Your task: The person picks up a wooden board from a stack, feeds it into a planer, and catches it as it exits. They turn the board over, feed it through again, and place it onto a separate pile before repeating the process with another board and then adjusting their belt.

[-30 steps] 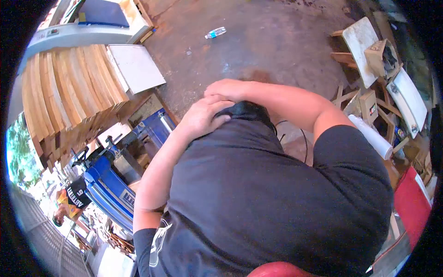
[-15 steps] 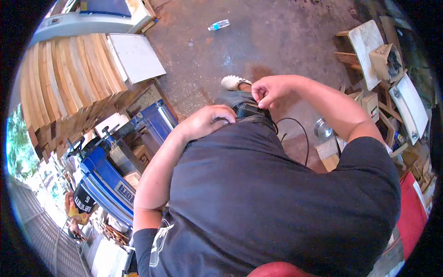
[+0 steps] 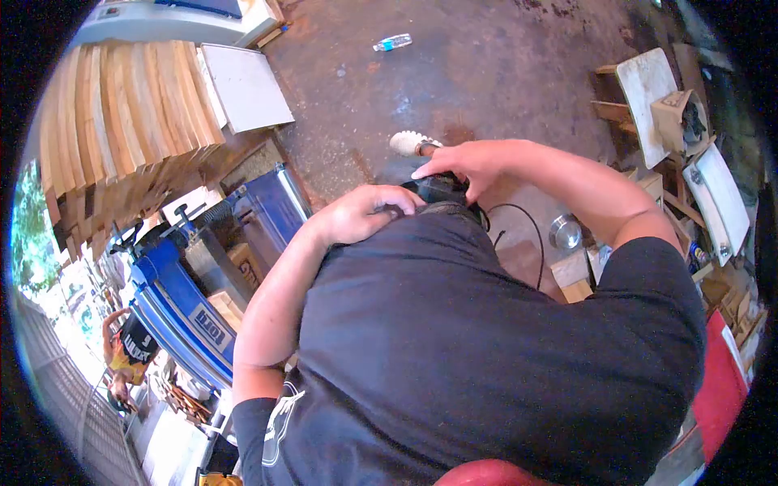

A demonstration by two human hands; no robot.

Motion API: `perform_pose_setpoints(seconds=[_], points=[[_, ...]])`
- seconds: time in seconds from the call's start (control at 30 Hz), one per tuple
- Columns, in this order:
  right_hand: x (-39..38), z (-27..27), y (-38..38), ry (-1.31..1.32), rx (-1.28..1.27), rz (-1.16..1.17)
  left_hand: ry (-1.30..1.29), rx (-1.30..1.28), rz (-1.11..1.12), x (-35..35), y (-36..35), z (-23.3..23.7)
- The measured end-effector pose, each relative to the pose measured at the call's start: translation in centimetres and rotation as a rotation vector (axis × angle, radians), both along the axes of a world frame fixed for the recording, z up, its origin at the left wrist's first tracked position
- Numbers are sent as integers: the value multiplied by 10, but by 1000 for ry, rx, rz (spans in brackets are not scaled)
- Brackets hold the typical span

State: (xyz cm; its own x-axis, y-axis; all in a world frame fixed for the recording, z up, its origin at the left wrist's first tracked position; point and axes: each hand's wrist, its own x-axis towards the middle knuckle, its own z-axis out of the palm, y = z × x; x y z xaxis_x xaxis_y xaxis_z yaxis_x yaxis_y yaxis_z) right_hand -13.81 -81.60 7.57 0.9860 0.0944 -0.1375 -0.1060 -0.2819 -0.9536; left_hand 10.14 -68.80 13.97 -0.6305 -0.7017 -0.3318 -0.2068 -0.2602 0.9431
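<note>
At my waist, just past the hem of my black T-shirt (image 3: pixel 486 324), is a dark item that looks like a black pouch (image 3: pixel 442 191). My left hand (image 3: pixel 369 212) lies over its left end with the fingers curled in, and the fingertips are partly hidden. From the right, my right hand (image 3: pixel 478 164) reaches across the pouch, thumb on the near side and fingers over the far side, gripping it. A black cord (image 3: pixel 531 223) curves over the floor to the right of my waist.
At left stand stacked boards (image 3: pixel 130 109) and a blue machine (image 3: pixel 182 300). A plastic bottle (image 3: pixel 393 42) lies on the floor ahead. To the right are a metal bowl (image 3: pixel 565 232), a cardboard box (image 3: pixel 679 120) and white panels. Another person (image 3: pixel 134 348) is at far left.
My right hand has gone from a pinch at the pouch's right side to spanning the pouch, moving slightly left. My left hand has barely moved.
</note>
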Motion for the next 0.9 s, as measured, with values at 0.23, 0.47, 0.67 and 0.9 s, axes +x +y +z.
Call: perform_pose_setpoints(seconds=[0.23, 0.47, 0.67, 0.9], points=[[19, -6, -4, 304, 272, 23, 0, 83, -41, -1, 13, 4], [21, -16, 3, 307, 310, 36, -62, -34, -46, 2, 29, 1], [21, -11, 12, 324, 305, 3, -93, -39, -58, 6, 33, -1], [31, -5, 11, 238, 202, 57, -66, -11, -64, 9, 29, 0]])
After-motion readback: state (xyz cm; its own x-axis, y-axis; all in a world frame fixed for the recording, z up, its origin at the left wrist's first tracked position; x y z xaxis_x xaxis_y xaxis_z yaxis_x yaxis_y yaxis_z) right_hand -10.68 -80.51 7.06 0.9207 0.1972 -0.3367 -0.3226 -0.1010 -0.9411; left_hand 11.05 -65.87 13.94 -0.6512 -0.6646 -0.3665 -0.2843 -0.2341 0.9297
